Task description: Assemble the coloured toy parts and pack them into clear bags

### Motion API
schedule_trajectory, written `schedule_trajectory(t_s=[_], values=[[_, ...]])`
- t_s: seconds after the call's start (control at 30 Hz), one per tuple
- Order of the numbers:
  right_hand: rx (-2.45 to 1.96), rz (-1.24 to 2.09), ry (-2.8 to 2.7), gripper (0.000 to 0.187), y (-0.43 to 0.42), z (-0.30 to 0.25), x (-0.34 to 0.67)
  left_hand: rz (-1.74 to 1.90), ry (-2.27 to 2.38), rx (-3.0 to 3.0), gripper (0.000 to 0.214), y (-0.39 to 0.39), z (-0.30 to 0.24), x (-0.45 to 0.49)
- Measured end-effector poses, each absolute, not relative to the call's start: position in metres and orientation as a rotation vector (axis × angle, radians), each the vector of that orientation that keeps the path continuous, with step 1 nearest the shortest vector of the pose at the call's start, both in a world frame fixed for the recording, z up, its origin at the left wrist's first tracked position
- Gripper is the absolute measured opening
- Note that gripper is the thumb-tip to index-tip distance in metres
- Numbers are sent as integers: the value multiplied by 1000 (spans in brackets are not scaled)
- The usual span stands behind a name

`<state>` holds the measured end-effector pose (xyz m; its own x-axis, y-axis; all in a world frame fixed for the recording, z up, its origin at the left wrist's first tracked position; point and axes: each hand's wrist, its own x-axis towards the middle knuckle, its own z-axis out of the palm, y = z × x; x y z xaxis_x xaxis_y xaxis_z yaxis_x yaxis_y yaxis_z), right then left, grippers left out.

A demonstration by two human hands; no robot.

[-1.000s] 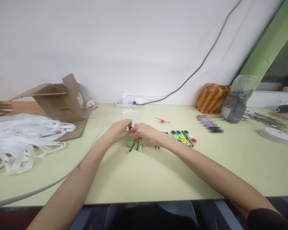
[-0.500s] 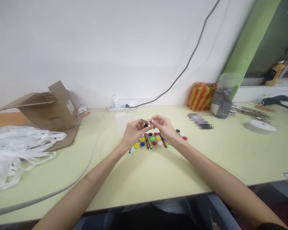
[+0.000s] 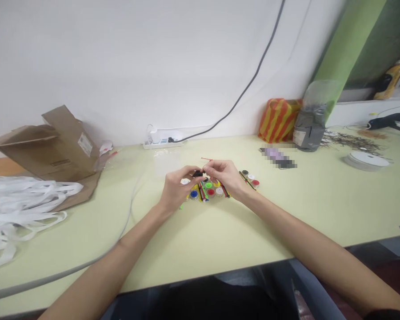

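Above the middle of the table, my left hand [image 3: 177, 189] pinches a small black piece [image 3: 198, 174] between thumb and fingers. Its exact kind is too small to tell. My right hand [image 3: 226, 177] meets it at the fingertips, closed in a pinch. What those fingers grip is mostly hidden. A thin red strip [image 3: 206, 158] shows just beyond the right fingertips; I cannot tell whether it is held. Below both hands lie several small round pieces with coloured tops, among them a blue one [image 3: 194, 194] and a red one [image 3: 210, 192], with bundles of thin coloured strips [image 3: 202, 192] between them.
An open cardboard box [image 3: 58, 151] and a heap of white ribbon [image 3: 26, 204] lie at the left. A power strip [image 3: 163, 143] sits by the wall. Rightward are a striped bag [image 3: 278, 120], a grey bag [image 3: 308, 129], a phone-like blurred object [image 3: 278, 158] and a white spool [image 3: 366, 161].
The view has shifted slightly. The black piece in my left fingers shows more plainly, and the red strip now sticks out beyond the right fingertips. Both hands remain close together.
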<state>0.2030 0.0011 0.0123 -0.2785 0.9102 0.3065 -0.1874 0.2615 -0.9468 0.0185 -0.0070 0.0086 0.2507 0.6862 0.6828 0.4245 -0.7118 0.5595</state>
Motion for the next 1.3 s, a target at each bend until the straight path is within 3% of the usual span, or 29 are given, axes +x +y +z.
schedule_trajectory(t_s=[0.57, 0.97, 1.3], values=[[-808, 935, -1526, 39, 6, 2, 199, 1448, 947, 2235, 18, -12, 2, 23], [-824, 466, -1790, 8, 3, -7, 194, 1451, 915, 2441, 18, -2, 3, 12], [-865, 273, -1800, 12, -8, -6, 190, 1480, 953, 2575, 16, -3, 3, 10]])
